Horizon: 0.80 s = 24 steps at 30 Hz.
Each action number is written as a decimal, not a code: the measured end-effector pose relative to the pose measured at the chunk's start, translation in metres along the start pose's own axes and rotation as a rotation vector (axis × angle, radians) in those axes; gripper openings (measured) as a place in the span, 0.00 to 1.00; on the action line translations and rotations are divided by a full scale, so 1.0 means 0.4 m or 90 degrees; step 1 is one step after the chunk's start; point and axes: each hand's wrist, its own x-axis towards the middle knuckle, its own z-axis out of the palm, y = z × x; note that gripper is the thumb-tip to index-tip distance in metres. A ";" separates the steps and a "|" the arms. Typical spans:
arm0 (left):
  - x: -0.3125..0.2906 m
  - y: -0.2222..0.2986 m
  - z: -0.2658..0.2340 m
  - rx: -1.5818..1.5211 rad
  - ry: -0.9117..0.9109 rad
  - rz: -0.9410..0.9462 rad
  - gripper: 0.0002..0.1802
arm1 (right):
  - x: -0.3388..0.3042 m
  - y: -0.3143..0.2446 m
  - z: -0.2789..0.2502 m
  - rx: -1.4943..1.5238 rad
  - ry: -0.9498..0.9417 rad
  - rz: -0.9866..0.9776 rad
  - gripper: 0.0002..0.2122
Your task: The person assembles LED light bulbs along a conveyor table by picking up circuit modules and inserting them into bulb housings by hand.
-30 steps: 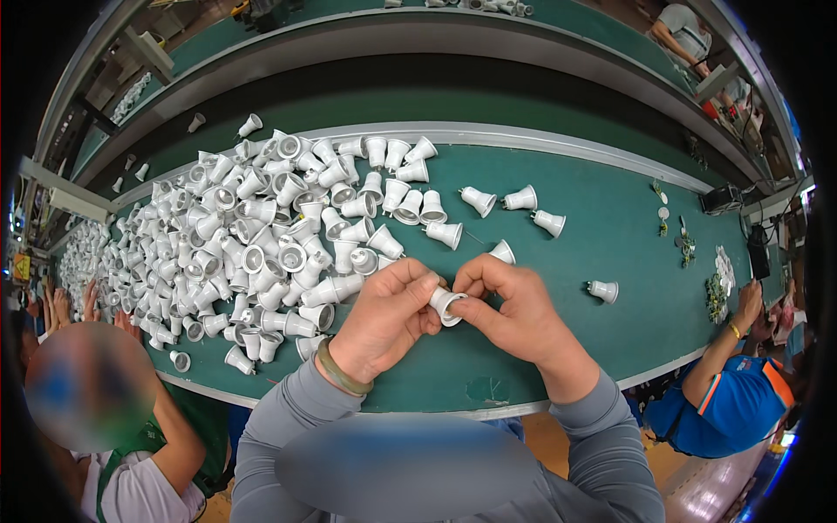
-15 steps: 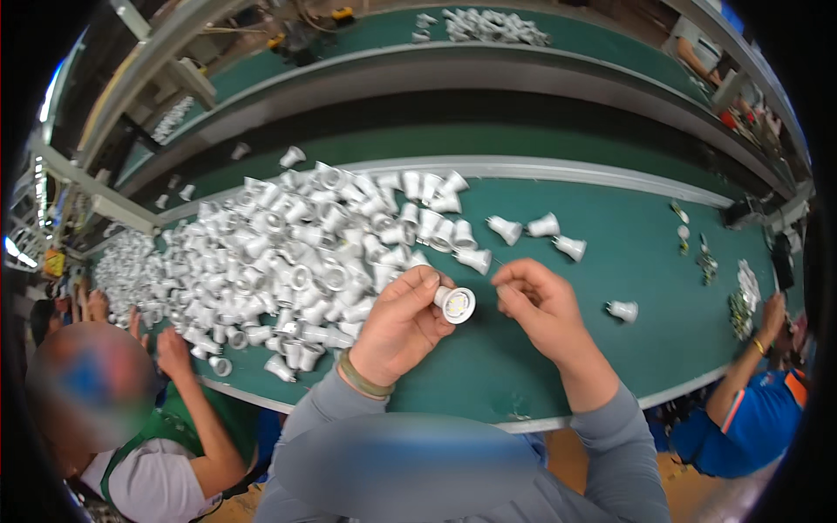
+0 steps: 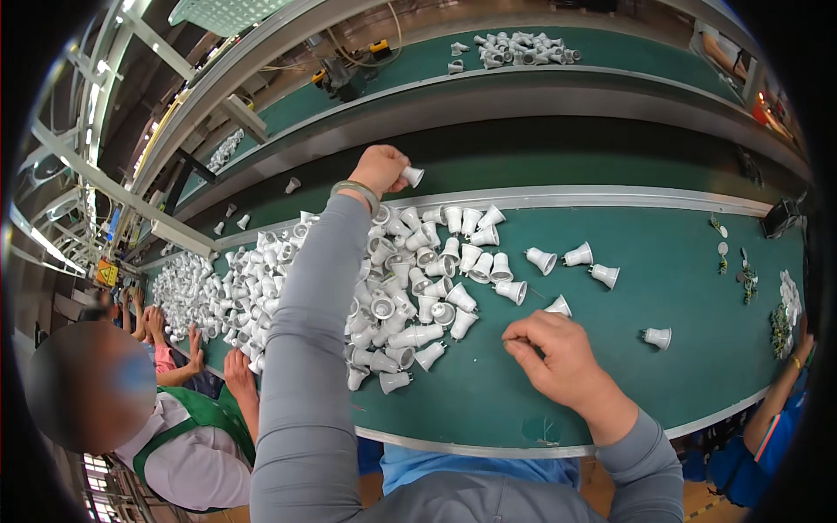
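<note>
My left hand (image 3: 380, 172) is stretched far forward, past the table's metal rail. Its closed fingers hold a white lamp cup (image 3: 413, 177) over the dark green lane behind the rail. Below my left forearm spreads a large pile of white lamp cups (image 3: 410, 288), partly hidden by the sleeve. My right hand (image 3: 558, 359) hovers above the green table, thumb and forefinger pinched together; what they grip, if anything, is too small to name. Just beyond its knuckles lies another lamp cup (image 3: 559, 306), partly covered by the hand.
Several loose lamp cups (image 3: 578, 254) lie right of the pile, one (image 3: 657, 337) farther right. At the right end are round white pieces and small wired parts (image 3: 779, 331). Co-workers sit on both sides. A metal rail (image 3: 610, 198) borders the table's far side; a few cups (image 3: 243, 221) lie beyond it.
My left hand has carried the lamp cup from in front of me forward across the rail. My right hand has stayed pinched near the same spot. The view has shifted.
</note>
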 end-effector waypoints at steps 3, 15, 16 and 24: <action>0.064 -0.048 0.022 0.199 0.021 -0.055 0.08 | -0.001 0.026 0.015 -0.047 0.024 -0.056 0.03; -0.212 0.020 0.118 0.272 0.062 0.465 0.13 | -0.015 0.028 -0.004 -0.128 0.034 -0.104 0.03; -0.291 0.013 0.120 0.282 0.022 0.548 0.15 | -0.018 0.038 0.005 -0.122 0.028 -0.109 0.03; -0.759 -0.062 0.171 0.328 -0.023 0.517 0.23 | 0.011 0.060 0.089 -0.078 0.023 -0.176 0.04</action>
